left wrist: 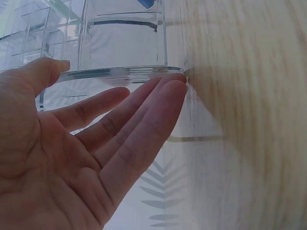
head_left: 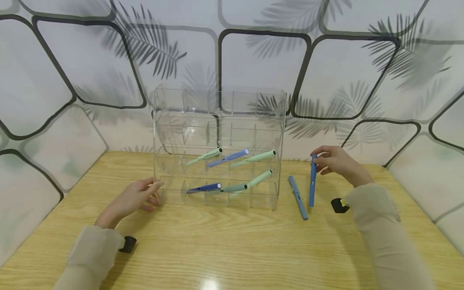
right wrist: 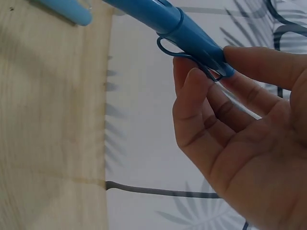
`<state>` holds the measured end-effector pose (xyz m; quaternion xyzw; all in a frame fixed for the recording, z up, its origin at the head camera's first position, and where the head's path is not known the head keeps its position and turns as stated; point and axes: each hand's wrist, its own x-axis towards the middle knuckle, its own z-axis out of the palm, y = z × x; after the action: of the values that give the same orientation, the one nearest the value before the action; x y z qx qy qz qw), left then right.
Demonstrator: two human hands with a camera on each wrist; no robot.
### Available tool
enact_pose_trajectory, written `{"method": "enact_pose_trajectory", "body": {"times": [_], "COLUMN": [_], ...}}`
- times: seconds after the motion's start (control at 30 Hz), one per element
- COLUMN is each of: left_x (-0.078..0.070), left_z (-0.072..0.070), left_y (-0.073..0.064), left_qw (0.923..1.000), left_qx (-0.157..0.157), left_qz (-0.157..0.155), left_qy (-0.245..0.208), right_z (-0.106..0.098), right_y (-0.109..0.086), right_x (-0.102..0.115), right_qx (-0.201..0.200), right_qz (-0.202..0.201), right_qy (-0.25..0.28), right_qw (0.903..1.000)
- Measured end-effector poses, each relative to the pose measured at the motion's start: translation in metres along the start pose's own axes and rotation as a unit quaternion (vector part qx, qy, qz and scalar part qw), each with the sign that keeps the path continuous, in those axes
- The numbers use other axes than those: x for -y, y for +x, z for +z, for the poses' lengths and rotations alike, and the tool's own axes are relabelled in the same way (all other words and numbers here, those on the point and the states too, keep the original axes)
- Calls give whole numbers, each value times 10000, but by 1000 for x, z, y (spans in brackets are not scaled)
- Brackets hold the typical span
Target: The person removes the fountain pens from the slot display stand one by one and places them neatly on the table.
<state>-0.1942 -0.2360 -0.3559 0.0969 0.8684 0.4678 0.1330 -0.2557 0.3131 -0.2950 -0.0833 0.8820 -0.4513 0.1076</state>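
The right grip (head_left: 335, 163) pinches the capped top end of a blue pen (head_left: 313, 181) between thumb and fingertips; the pen stands nearly upright, its lower tip on the wooden bench (head_left: 232, 245). Just beside it, on the side toward the left grip, a second blue pen (head_left: 298, 197) lies flat on the bench. Beyond that stands a clear acrylic organizer (head_left: 217, 145), with green and blue pens slanting in its lower compartments. The left grip (head_left: 134, 197) is spread, fingers straight, its fingertips (left wrist: 168, 91) touching the organizer's lower corner on the far side from the right grip, the thumb against the clear wall.
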Motion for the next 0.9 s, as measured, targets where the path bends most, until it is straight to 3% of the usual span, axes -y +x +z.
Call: {"method": "enact_pose_trajectory", "body": {"times": [0.5,0.9], "left_x": [0,0], "left_z": [1,0], "left_y": [0,0], "left_qw": [10000,10000], "left_qx": [9,18], "left_qz": [3,-32], "left_qy": [21,8], "right_z": [21,36], "right_y": [9,19], "right_x": [-27,-33], "right_qx": [576,434], "right_qz": [137,96], "right_qy": [-445,-828], "right_qw": [9973,9956]}}
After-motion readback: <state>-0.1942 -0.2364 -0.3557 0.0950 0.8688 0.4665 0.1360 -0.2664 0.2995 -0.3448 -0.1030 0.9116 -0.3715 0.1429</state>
